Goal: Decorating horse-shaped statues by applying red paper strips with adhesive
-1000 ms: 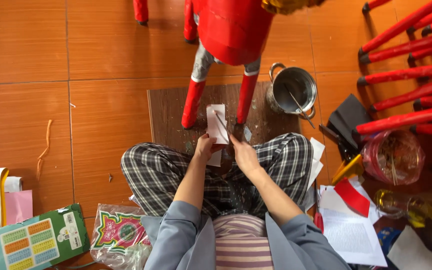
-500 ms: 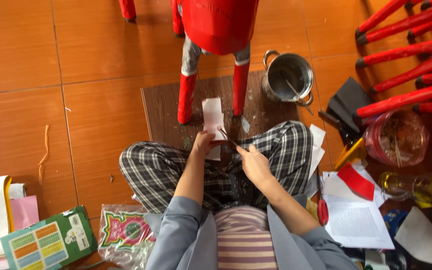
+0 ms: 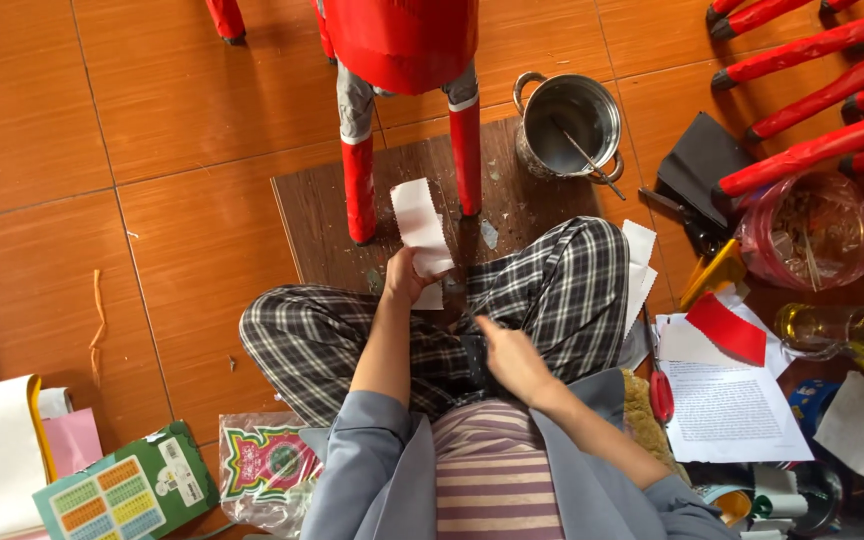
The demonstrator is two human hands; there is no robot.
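At frame centre our left hand [image 3: 404, 275] pinches a white paper strip [image 3: 420, 226]; our right hand [image 3: 512, 360] rests loosely curled, empty. Best keep the strip taut.

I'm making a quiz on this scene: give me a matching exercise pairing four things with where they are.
Things:
1. white paper strip
2. metal pot
3. green booklet
4. red paper piece

Places:
A. bottom left on the floor
B. on the printed sheet at right
C. in the left hand
D. at the brown board's far right corner

Pairs: 1-C, 2-D, 3-A, 4-B
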